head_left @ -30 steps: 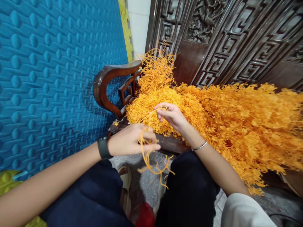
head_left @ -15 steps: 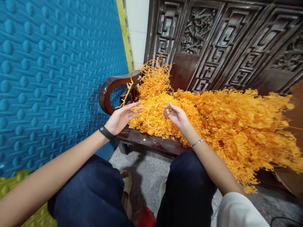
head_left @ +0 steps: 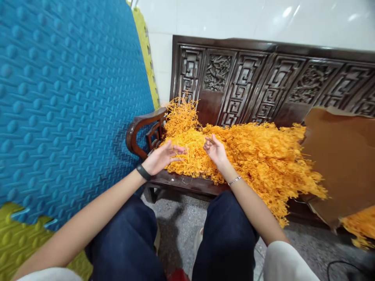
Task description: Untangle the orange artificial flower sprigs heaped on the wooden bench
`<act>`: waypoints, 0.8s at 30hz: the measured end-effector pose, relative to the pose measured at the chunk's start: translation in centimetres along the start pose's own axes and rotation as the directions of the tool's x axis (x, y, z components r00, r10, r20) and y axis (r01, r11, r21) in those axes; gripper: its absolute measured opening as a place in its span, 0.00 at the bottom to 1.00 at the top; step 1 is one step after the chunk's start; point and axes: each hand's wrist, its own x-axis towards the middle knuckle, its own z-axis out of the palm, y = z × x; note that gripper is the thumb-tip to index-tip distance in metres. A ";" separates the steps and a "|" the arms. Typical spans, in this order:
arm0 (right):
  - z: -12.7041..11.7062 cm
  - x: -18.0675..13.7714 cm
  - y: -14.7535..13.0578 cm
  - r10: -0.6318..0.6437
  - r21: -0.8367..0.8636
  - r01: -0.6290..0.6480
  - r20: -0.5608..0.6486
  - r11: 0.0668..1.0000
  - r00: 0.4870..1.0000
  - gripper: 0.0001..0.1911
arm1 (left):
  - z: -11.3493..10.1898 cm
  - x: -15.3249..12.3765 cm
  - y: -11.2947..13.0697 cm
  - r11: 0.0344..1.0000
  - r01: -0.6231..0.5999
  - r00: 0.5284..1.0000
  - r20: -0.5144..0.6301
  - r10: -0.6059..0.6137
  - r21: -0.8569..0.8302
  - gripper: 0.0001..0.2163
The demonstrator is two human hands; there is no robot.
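Note:
Bright orange artificial foliage (head_left: 187, 166), thin branching sprigs with small leaf clusters, lies heaped on a dark wooden bench (head_left: 187, 183). Over the heap's left part is my left hand (head_left: 161, 158), wearing a black wristband; its fingers reach right, and a small orange sprig (head_left: 188, 153) shows at their tips. Motion blur softens those fingers, so the exact grip is unclear. My right hand (head_left: 216, 151), a thin bracelet on its wrist, faces it a short gap away. Its fingers are curled with thumb and forefinger together; whatever they pinch is lost against the orange.
The bench's curved armrest (head_left: 134, 136) rises at the left, beside an upright blue foam mat (head_left: 73, 97). A carved backrest (head_left: 243, 82) stands behind the heap. Brown cardboard (head_left: 342, 164) lies at the right, with more orange foliage (head_left: 360, 226) below it. A black cable (head_left: 342, 263) is on the floor.
The view has tilted up and shifted right, showing the wall and cardboard. The branching orange sprig that stuck up above my left hand no longer shows there. My right hand remains curled.

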 end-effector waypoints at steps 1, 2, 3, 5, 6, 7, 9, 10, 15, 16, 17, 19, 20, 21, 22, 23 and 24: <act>-0.3 -0.2 -0.3 -0.008 0.021 0.008 -0.028 1.000 1.000 0.16 | 0.7 0.3 -0.3 0.994 0.007 1.000 -0.026 -0.004 0.106 0.18; -0.5 -0.5 -0.7 -0.022 0.044 0.025 -0.056 0.999 0.998 0.16 | 1.3 0.6 -0.6 0.978 0.014 0.998 -0.064 -0.001 0.209 0.16; -0.8 -0.7 -1.0 -0.044 0.068 0.049 -0.081 0.997 0.996 0.15 | 1.8 0.8 -0.8 0.959 0.020 0.996 -0.093 0.007 0.281 0.14; -1.4 -1.2 -1.7 -0.091 0.105 0.103 -0.116 0.989 0.989 0.14 | 2.5 1.1 -1.0 0.927 0.012 0.992 -0.123 0.037 0.375 0.12; -1.7 -1.4 -2.0 -0.113 0.116 0.128 -0.124 0.985 0.986 0.13 | 2.8 1.2 -0.9 0.917 -0.002 0.992 -0.114 0.052 0.398 0.12; -1.9 -1.6 -2.3 -0.131 0.121 0.146 -0.127 0.982 0.983 0.12 | 3.0 1.1 -0.7 0.907 -0.019 0.993 -0.096 0.065 0.421 0.12; -2.0 -1.9 -2.7 -0.148 0.119 0.162 -0.116 0.980 0.982 0.11 | 3.2 0.8 -0.2 0.887 -0.049 0.996 -0.050 0.080 0.459 0.12; -2.0 -2.1 -2.8 -0.149 0.117 0.161 -0.102 0.980 0.984 0.11 | 3.2 0.5 0.0 0.877 -0.058 0.996 -0.030 0.082 0.478 0.12; -1.1 -2.7 -2.5 -0.117 0.124 0.120 -0.034 0.985 0.993 0.16 | 3.3 -1.0 0.9 0.809 -0.135 0.987 0.009 0.159 0.572 0.14; -1.0 -2.8 -2.4 -0.108 0.129 0.111 -0.027 0.985 0.994 0.16 | 3.3 -1.1 1.1 0.789 -0.165 0.979 0.005 0.201 0.592 0.13; -0.9 -2.8 -2.2 -0.097 0.138 0.099 -0.021 0.985 0.995 0.16 | 3.4 -1.0 1.5 0.765 -0.198 0.968 0.000 0.250 0.612 0.12; -0.9 -2.6 -1.9 -0.072 0.175 0.074 -0.016 0.982 0.997 0.18 | 3.3 -0.1 2.4 0.715 -0.258 0.940 -0.004 0.342 0.650 0.10; -1.0 -2.5 -1.8 -0.060 0.207 0.062 -0.020 0.976 0.998 0.19 | 3.2 0.7 3.0 0.692 -0.282 0.925 -0.004 0.380 0.664 0.09; -1.1 -2.3 -1.6 -0.048 0.248 0.054 -0.031 0.967 0.998 0.21 | 3.0 1.7 3.8 0.675 -0.300 0.912 -0.005 0.411 0.674 0.09; -1.1 -2.1 -1.4 -0.034 0.288 0.045 -0.045 0.957 0.998 0.22 | 2.7 3.0 4.6 0.662 -0.314 0.900 -0.010 0.436 0.680 0.09; -1.2 -1.9 -1.3 -0.017 0.323 0.035 -0.059 0.946 0.998 0.23 | 2.4 4.5 5.4 0.648 -0.327 0.884 -0.019 0.467 0.688 0.09; -1.2 -1.7 -1.1 0.002 0.349 0.022 -0.069 0.937 0.998 0.23 | 2.0 6.1 6.3 0.632 -0.341 0.864 -0.034 0.503 0.696 0.09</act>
